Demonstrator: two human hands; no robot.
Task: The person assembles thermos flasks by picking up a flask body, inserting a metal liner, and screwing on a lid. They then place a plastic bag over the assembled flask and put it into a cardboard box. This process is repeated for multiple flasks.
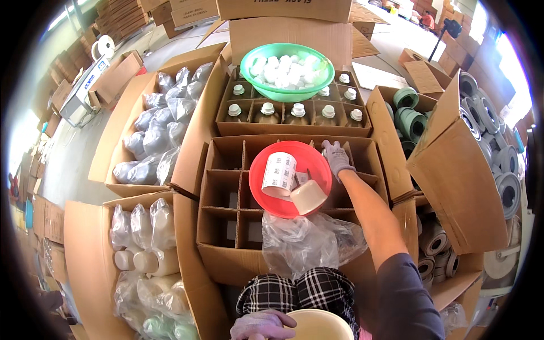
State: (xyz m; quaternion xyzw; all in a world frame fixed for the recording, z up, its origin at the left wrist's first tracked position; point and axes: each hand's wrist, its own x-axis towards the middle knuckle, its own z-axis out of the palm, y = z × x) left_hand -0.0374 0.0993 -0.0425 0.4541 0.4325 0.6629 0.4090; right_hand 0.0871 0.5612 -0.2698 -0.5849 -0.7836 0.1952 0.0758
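Observation:
My right hand (338, 157), in a grey-purple glove, reaches down into a far compartment of the divided carton (226, 255). Its fingers are closed, and a small pale bit shows at their tips; what they grip is mostly hidden. Beside that hand, a red basin (258, 195) rests on the dividers. It holds a roll of printed white labels (279, 173) and a cream-coloured cup-like piece (309, 197). At the lower edge, my gloved left hand (262, 325) has curled fingers next to a cream tub (320, 326); whatever is in them is cut off from view.
Behind stands a carton of white-capped bottles (297, 113), topped by a green basin (255, 88) of white caps. Cartons of bagged bottles (156, 133) flank the left. Rolls (411, 122) fill cartons on the right. Clear plastic film (306, 241) drapes over the near carton edge.

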